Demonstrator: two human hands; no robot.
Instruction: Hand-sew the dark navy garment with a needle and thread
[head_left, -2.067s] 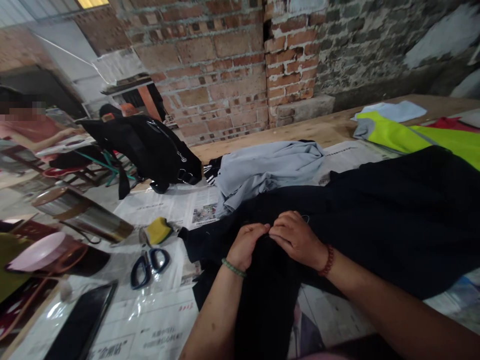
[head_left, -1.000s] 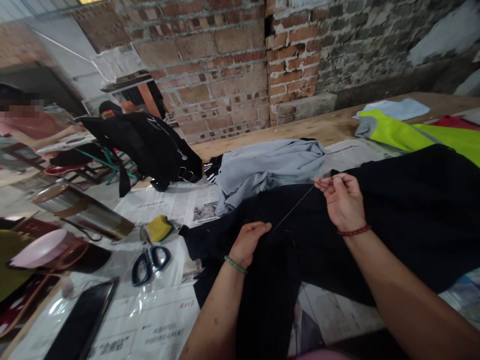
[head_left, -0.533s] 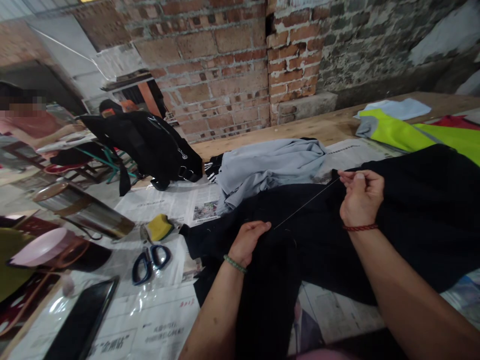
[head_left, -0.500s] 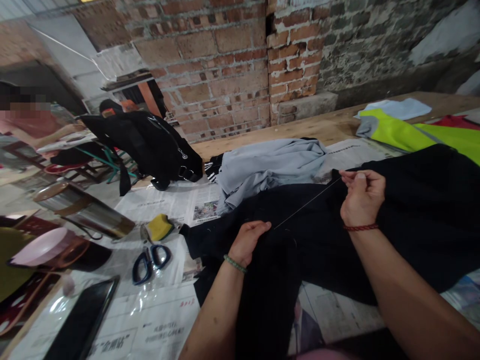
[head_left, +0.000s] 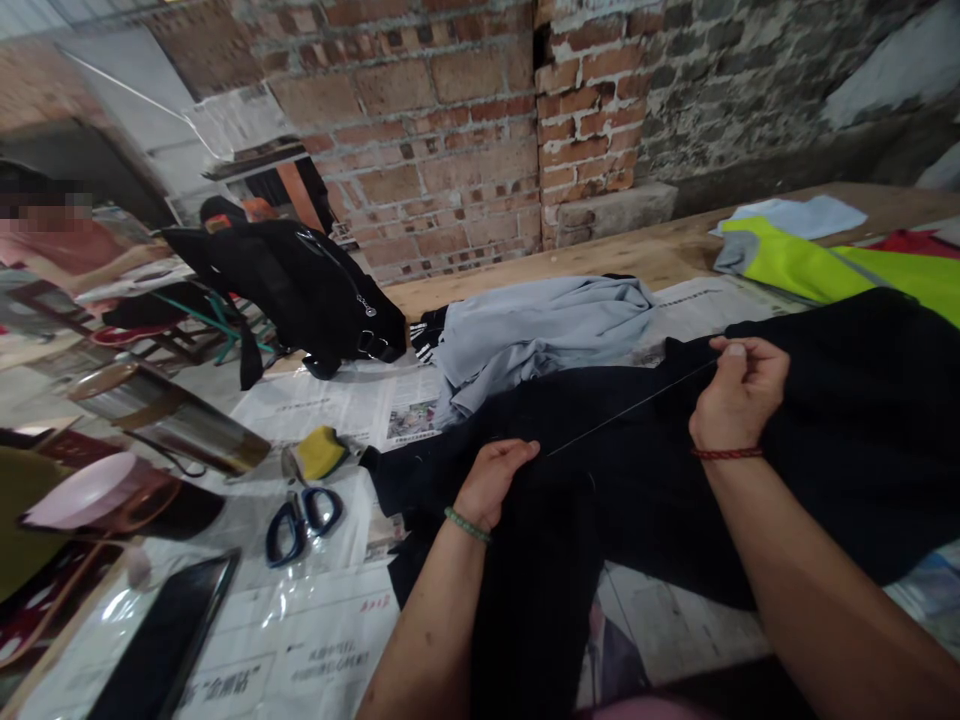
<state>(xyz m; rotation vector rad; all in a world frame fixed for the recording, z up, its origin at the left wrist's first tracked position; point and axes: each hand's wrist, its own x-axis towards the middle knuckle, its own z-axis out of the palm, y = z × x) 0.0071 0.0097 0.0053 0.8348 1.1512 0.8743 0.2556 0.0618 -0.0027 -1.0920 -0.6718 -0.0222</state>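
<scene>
A dark garment (head_left: 667, 480) lies spread over the newspaper-covered table in front of me. My right hand (head_left: 739, 395), with a red cord at its wrist, is closed in a pinch on a thin pale thread (head_left: 630, 408). The thread runs taut, down and left, to the dark cloth close to my left hand's fingertips. My left hand (head_left: 495, 480), wearing a green bead bracelet, pinches the dark garment between thumb and fingers. Whether a needle is at either end is too small to make out.
Left of the garment are blue-handled scissors (head_left: 304, 520), a yellow sponge (head_left: 321, 453), a phone (head_left: 169, 640), a steel flask (head_left: 169, 415) and a pink-topped cup (head_left: 97, 490). Behind lie a black bag (head_left: 300, 295), grey cloth (head_left: 540, 320) and a hi-vis yellow garment (head_left: 795, 262). A person sits far left.
My right hand has moved a little to the right, and a longer stretch of thread shows between the hands. My left hand has stayed nearly in place.
</scene>
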